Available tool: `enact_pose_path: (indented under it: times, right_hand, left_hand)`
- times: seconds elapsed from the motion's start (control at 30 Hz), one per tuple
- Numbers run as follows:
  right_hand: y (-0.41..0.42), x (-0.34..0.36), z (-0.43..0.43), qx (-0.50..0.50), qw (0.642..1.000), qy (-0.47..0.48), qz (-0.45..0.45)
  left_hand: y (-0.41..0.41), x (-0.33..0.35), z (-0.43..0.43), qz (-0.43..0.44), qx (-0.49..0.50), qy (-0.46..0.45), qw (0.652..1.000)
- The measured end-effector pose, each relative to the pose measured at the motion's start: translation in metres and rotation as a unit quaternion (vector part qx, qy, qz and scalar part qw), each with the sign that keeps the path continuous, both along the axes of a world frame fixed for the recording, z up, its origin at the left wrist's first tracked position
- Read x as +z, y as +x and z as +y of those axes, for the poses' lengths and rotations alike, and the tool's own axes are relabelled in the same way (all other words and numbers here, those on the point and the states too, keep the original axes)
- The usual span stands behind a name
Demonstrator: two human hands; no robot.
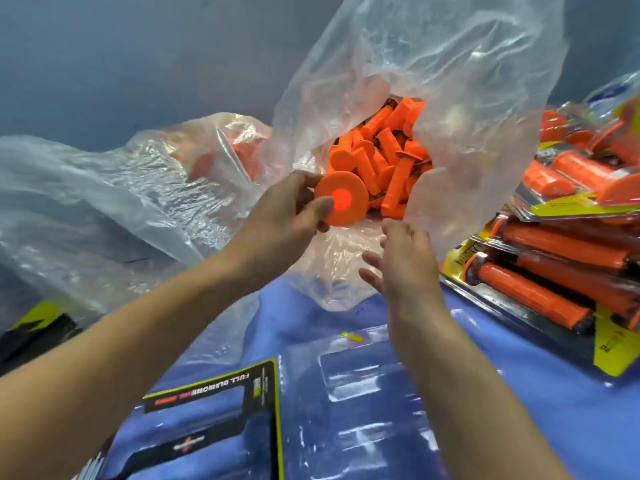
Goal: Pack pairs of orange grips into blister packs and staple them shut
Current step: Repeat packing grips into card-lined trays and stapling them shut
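Note:
My left hand (287, 216) grips an orange grip (341, 198) by its round flange end, which faces the camera, right at the mouth of a clear plastic bag (433, 81). Several more loose orange grips (388, 150) fill that bag. My right hand (401, 258) hovers just below the bag's mouth, fingers spread and relaxed, holding nothing. An open clear blister pack (360, 372) lies flat on the blue table in front of me, with its black and yellow printed card (214, 393) to its left.
A pile of filled blister packs (568, 258) with orange grips is stacked at the right. A second crumpled clear bag (145, 174) lies at the left. Blue cloth (519, 393) covers the table.

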State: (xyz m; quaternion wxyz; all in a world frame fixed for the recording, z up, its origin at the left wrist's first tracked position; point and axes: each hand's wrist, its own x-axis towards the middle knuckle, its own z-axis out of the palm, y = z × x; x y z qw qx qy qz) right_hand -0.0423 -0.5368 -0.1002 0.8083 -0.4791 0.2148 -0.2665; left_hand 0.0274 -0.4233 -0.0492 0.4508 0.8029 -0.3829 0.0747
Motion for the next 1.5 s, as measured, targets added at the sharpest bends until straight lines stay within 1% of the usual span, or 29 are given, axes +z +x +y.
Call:
enact_pose_path:
  times: [0.07, 0.1, 0.2, 0.23, 0.3, 0.37, 0.4, 0.5, 0.63, 0.67, 0.77, 0.8, 0.93, 1.1, 1.2, 1.37, 1.5]
  right_hand:
    - [-0.011, 0.003, 0.014, 0.064, 0.994, 0.084, -0.038]
    - [-0.019, 0.004, 0.022, 0.097, 0.988, 0.109, -0.056]
    - [-0.035, 0.002, 0.047, 0.170, 0.971, 0.127, -0.107]
    - [-0.040, -0.001, 0.054, 0.189, 0.968, 0.114, -0.116]
    - [-0.049, -0.006, 0.067, 0.228, 0.966, 0.047, -0.110]
    - [-0.057, -0.011, 0.082, 0.257, 0.961, -0.057, -0.084]
    - [-0.060, -0.014, 0.086, 0.270, 0.956, -0.090, -0.078]
    - [-0.063, -0.016, 0.103, 0.328, 0.933, -0.106, -0.101]
    - [-0.057, -0.014, 0.109, 0.330, 0.931, -0.110, -0.111]
    - [-0.055, -0.014, 0.111, 0.332, 0.931, -0.108, -0.111]
    - [-0.054, -0.018, 0.115, 0.332, 0.931, -0.098, -0.112]
    - [-0.054, -0.020, 0.114, 0.330, 0.933, -0.098, -0.108]
    - [-0.055, -0.021, 0.114, 0.345, 0.929, -0.100, -0.089]
    - [-0.054, -0.023, 0.119, 0.369, 0.924, -0.071, -0.067]
    - [-0.054, -0.025, 0.122, 0.390, 0.918, -0.058, -0.049]
    - [-0.055, -0.031, 0.129, 0.405, 0.913, -0.035, -0.031]
    - [-0.056, -0.030, 0.130, 0.409, 0.911, -0.035, -0.024]
  left_hand:
    - [-0.027, 0.000, 0.042, 0.073, -0.030, -0.030, 0.996]
    - [-0.039, -0.002, 0.063, 0.105, -0.043, -0.044, 0.993]
    - [-0.064, -0.011, 0.127, 0.193, -0.046, -0.138, 0.970]
    - [-0.069, -0.015, 0.147, 0.217, -0.043, -0.179, 0.959]
    - [-0.078, -0.024, 0.181, 0.256, -0.049, -0.239, 0.935]
    - [-0.087, -0.034, 0.205, 0.276, -0.062, -0.268, 0.921]
    - [-0.090, -0.040, 0.210, 0.280, -0.066, -0.276, 0.917]
    - [-0.093, -0.052, 0.226, 0.295, -0.073, -0.302, 0.904]
    - [-0.089, -0.052, 0.233, 0.340, -0.082, -0.320, 0.880]
    - [-0.088, -0.051, 0.234, 0.345, -0.083, -0.317, 0.880]
    - [-0.087, -0.051, 0.237, 0.314, -0.075, -0.292, 0.900]
    - [-0.089, -0.051, 0.238, 0.313, -0.068, -0.288, 0.902]
    - [-0.092, -0.054, 0.244, 0.327, -0.045, -0.287, 0.899]
    - [-0.101, -0.054, 0.249, 0.330, -0.029, -0.282, 0.901]
    - [-0.107, -0.050, 0.248, 0.314, -0.004, -0.274, 0.909]
    - [-0.117, -0.040, 0.236, 0.280, -0.010, -0.266, 0.923]
    - [-0.120, -0.035, 0.228, 0.282, -0.009, -0.275, 0.919]
